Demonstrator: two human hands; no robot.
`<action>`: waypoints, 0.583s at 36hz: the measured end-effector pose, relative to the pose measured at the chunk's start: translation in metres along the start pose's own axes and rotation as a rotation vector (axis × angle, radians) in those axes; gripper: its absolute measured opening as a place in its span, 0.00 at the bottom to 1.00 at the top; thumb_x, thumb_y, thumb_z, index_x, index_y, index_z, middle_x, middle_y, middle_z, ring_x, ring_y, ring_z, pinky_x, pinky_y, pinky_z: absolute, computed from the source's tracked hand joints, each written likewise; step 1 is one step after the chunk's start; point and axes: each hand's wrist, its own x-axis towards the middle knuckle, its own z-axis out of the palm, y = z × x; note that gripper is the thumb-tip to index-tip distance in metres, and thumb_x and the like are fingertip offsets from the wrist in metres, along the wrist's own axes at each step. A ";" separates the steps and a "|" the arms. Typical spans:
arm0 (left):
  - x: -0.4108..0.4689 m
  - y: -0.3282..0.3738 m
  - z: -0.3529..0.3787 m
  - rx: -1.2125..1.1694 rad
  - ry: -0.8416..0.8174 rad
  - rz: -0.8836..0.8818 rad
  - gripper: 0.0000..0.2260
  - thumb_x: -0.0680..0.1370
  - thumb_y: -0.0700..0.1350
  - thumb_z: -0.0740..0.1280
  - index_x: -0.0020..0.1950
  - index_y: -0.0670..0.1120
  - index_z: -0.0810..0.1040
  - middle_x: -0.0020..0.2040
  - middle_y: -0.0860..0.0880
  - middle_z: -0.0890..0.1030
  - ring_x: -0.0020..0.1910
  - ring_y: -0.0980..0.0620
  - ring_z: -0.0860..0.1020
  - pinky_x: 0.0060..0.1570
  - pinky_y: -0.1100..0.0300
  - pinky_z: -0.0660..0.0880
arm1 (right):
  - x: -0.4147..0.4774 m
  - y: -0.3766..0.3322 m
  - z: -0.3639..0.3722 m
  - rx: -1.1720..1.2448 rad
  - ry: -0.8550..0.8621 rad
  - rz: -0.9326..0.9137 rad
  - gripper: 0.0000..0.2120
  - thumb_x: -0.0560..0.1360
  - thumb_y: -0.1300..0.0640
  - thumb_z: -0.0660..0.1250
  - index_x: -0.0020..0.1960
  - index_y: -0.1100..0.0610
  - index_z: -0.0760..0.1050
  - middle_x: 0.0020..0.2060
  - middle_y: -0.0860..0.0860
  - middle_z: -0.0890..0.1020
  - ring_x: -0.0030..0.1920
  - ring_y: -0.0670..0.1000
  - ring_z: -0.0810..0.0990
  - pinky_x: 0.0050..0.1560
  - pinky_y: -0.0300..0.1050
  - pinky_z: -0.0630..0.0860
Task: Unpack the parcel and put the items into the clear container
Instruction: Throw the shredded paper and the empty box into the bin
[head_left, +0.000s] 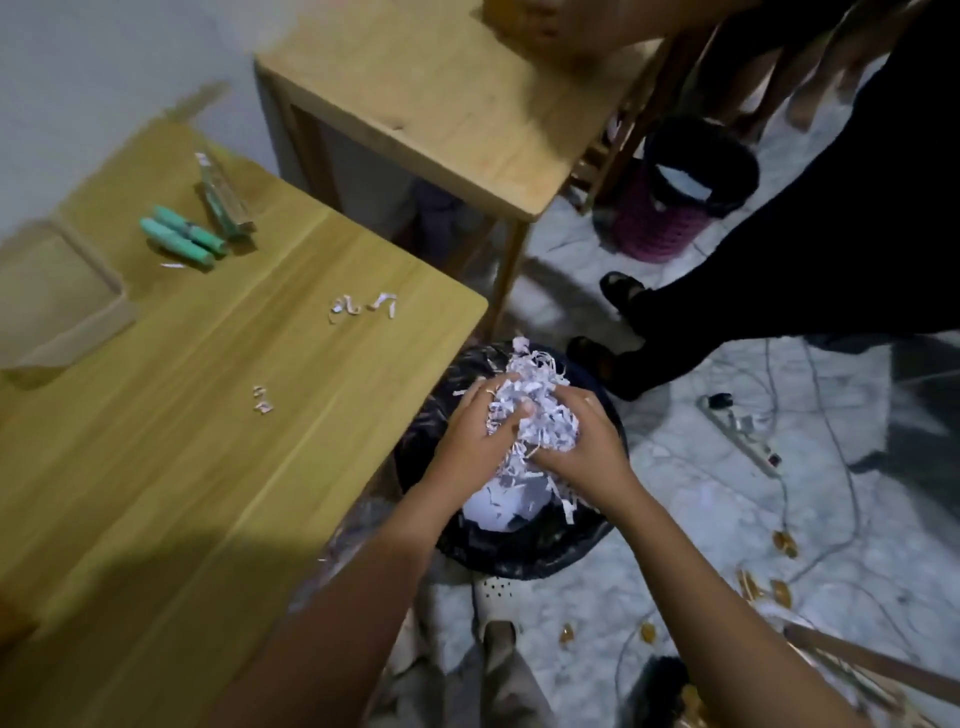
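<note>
Both my arms reach forward and down, wrists bent inward. My left hand (475, 434) and my right hand (582, 441) cup a wad of shredded paper (530, 410) between them, fingers curled and pressing into it from either side. Directly beneath my hands sits a bin lined with a black bag (519, 545), more white paper lying inside it. Far to the left of my left hand, on the bench (208, 441), stands the clear container (57, 306). Beyond it lie two green markers (182, 236) and a clear packet (223, 195) just beside them.
</note>
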 end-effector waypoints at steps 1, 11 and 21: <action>0.003 -0.007 0.006 0.023 0.006 -0.024 0.26 0.73 0.64 0.61 0.67 0.52 0.69 0.67 0.50 0.71 0.65 0.54 0.71 0.62 0.57 0.69 | 0.000 0.008 0.000 0.004 0.002 0.016 0.32 0.66 0.62 0.75 0.67 0.56 0.68 0.58 0.49 0.68 0.58 0.44 0.68 0.50 0.17 0.60; 0.021 -0.039 0.038 0.208 0.006 -0.149 0.22 0.75 0.57 0.64 0.67 0.51 0.68 0.66 0.47 0.72 0.64 0.49 0.72 0.63 0.50 0.70 | 0.014 0.062 0.003 -0.027 -0.100 0.119 0.32 0.67 0.60 0.74 0.68 0.54 0.67 0.65 0.54 0.71 0.66 0.51 0.69 0.58 0.32 0.61; 0.028 -0.043 0.048 0.383 -0.042 -0.190 0.19 0.79 0.51 0.61 0.67 0.44 0.70 0.66 0.45 0.71 0.64 0.47 0.70 0.61 0.57 0.67 | 0.020 0.079 -0.004 -0.066 -0.143 0.187 0.31 0.70 0.59 0.72 0.71 0.55 0.65 0.69 0.55 0.68 0.69 0.53 0.67 0.63 0.37 0.61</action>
